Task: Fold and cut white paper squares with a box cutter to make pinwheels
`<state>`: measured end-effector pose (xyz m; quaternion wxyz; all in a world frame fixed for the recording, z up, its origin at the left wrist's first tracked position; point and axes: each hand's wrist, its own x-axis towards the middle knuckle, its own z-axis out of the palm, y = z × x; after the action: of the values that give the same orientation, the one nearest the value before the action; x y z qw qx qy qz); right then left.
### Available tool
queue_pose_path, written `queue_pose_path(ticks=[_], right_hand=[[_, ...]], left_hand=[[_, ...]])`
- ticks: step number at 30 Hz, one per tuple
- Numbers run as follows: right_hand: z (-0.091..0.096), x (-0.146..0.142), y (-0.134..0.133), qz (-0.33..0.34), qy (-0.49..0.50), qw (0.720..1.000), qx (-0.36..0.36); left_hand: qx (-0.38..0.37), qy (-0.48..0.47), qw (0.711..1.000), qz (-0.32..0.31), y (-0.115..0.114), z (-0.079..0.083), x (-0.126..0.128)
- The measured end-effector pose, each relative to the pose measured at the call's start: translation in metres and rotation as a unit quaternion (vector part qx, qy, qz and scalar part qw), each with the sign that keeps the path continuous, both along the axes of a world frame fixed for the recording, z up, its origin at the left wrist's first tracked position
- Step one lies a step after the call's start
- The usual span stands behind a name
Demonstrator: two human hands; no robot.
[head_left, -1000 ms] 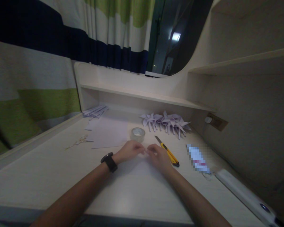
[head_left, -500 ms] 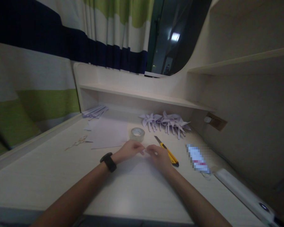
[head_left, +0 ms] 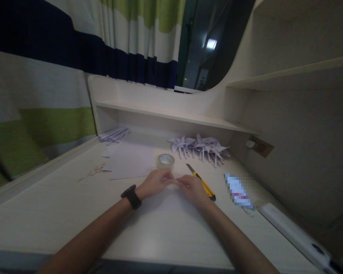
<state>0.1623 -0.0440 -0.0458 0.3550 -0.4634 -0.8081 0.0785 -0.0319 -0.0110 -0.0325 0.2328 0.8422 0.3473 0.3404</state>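
Observation:
Over the middle of the desk, my left hand and my right hand meet fingertip to fingertip. Both are closed in a pinch around something small and pale, too small to make out. A black watch sits on the left wrist. Just beyond the fingers lies a roll of clear tape. Right of my right hand, a yellow utility knife rests with its blade pointing away from me. White paper lies flat behind my left hand.
Several paper pinwheels stand bunched at the back right. Folded paper strips are piled at the back left, with small scraps nearer. A blurred-out phone-like object and a long white device lie along the right wall.
My fingertips have shifted slightly and now press closer together around the small pale thing. Everything else on the desk stays where it was.

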Motion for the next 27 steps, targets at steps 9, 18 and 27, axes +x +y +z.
queue_pose_path(ticks=[9, 18, 27], right_hand=[[0.000, 0.005, 0.003, 0.001, -0.103, 0.995, 0.009], [0.000, 0.010, 0.004, -0.021, -0.128, 0.989, 0.073], [0.007, 0.007, -0.001, -0.036, 0.095, 0.990, 0.095]], left_hand=[[0.064, 0.026, 0.997, -0.014, 0.003, -0.005, -0.001], [0.234, 0.104, 0.966, -0.024, 0.002, -0.004, -0.001], [0.278, 0.084, 0.956, 0.037, 0.012, -0.013, -0.003]])
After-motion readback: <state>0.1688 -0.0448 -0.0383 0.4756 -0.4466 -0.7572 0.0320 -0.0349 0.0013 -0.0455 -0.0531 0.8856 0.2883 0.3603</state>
